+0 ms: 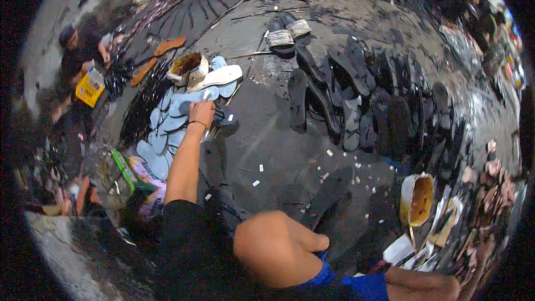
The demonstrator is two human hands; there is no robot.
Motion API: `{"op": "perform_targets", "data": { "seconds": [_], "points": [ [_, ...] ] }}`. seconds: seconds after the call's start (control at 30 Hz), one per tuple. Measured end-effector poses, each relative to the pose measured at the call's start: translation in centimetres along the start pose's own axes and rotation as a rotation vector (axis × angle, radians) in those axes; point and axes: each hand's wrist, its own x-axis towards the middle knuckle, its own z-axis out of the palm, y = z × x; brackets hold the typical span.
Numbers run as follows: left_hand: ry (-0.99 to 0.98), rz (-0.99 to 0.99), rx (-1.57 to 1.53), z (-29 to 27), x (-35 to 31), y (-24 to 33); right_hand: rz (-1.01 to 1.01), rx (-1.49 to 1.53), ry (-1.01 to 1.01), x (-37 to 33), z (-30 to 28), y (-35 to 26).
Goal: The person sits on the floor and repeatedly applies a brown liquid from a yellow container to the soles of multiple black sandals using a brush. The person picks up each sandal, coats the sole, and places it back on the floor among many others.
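Observation:
My left hand (202, 112), with a thin dark band at the wrist, reaches forward over a cluster of grey-blue shoe soles (159, 140). Its fingers are closed on a small pale strip (207, 95) that sticks up past the fingertips; its exact kind is too small to tell. Just beyond the hand, a white sole (220, 78) lies across some of the grey-blue ones. Beside it stands a cut-open pot (198, 73) smeared with brown inside. A dark piece (225, 117) with a small white tag lies right of my hand. My right hand is not in view.
Rows of black soles (362, 75) cover the right floor, near a pair of slide sandals (280, 38). A yellowish container (408, 198) stands at the right. Brown soles (170, 45) lie far left, near another person (83, 56) by a yellow package (90, 87). Scraps edge the area.

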Motion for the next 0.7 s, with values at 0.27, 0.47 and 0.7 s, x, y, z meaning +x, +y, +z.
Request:
{"op": "perform_targets", "data": {
  "seconds": [0.27, 0.47, 0.7],
  "points": [
    [-0.013, 0.325, -0.555, -17.4, -7.1, 9.6, -0.070, 0.152, 0.063, 2.0, 8.5, -6.4],
    [-0.112, 0.298, -0.625, -24.0, -20.7, 14.4, -0.005, 0.227, 0.223, 5.5, 23.6, -17.9],
    [-0.129, 0.152, -0.660, -22.4, -31.9, 12.7, -0.030, 0.183, 0.236, 7.3, 30.0, -17.4]
  ]
}}
